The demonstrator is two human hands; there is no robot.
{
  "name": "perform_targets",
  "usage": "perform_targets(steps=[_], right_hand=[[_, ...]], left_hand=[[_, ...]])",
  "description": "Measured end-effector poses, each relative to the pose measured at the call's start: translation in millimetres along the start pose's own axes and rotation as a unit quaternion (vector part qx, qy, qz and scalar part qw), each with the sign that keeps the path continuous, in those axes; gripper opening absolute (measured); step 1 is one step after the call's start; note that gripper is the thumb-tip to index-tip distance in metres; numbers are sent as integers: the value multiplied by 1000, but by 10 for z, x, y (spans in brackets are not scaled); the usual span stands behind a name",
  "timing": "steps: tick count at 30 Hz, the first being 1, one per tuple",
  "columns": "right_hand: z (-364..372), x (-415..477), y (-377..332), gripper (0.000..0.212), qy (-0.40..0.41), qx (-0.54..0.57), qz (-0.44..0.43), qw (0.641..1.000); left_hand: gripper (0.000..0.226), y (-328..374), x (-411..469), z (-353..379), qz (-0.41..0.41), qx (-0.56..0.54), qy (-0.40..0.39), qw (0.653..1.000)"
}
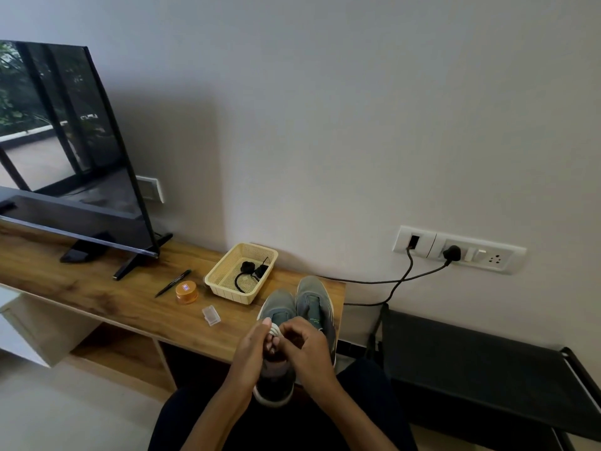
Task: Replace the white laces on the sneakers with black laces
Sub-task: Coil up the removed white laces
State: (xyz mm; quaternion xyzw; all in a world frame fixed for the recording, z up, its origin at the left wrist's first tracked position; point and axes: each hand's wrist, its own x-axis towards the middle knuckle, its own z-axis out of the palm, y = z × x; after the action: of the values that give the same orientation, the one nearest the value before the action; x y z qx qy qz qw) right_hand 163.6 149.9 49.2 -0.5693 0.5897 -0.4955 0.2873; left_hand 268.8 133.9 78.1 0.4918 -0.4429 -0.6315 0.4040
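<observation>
Your left hand (pixel 252 345) and right hand (pixel 307 348) both pinch the white lace (pixel 274 331) between them; likely limp, light, so grip it near an end.

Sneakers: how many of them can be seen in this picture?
2. One sneaker is under the left hand and right hand; the other sneaker lies beside it on the right. None appears hidden.

Wood shelf (pixel 97 288) w/ TV (pixel 65 141), pen (pixel 172 283), jar (pixel 187 291), box (pixel 211 316), basket (pixel 227 292), 2 sneakers (pixel 313 297).
</observation>
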Motion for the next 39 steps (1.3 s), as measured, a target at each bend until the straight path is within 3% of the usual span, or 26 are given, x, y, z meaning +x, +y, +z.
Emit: perform_targets(steps=[2,8,12,19,23,29,33,36,39], right_hand=[[1,51,-12,32,3,-4,-19,1000],[88,90,-89,16,7,-9,-79,997],[129,87,-147,9,23,3,-127,992],[-30,178,-268,14,-71,-12,-154,985],[-82,279,-205,11,-106,-28,-123,986],[-45,369,-11,10,-156,-15,-38,987],[54,330,105,10,-125,-3,3,992],[118,256,156,6,-125,25,23,992],[149,249,217,4,-109,57,60,991]], left_hand=[[33,27,43,-23,8,-6,1,1000],[40,57,61,-48,82,-22,34,996],[24,80,5,-28,121,-84,55,988],[23,58,-16,-27,127,-104,82,983],[23,-1,50,26,73,-151,97,981],[35,-110,216,62,18,-36,151,988],[38,-215,324,82,-13,23,144,989],[54,-355,543,-15,-79,40,149,985],[38,-253,560,-148,-64,41,147,986]])
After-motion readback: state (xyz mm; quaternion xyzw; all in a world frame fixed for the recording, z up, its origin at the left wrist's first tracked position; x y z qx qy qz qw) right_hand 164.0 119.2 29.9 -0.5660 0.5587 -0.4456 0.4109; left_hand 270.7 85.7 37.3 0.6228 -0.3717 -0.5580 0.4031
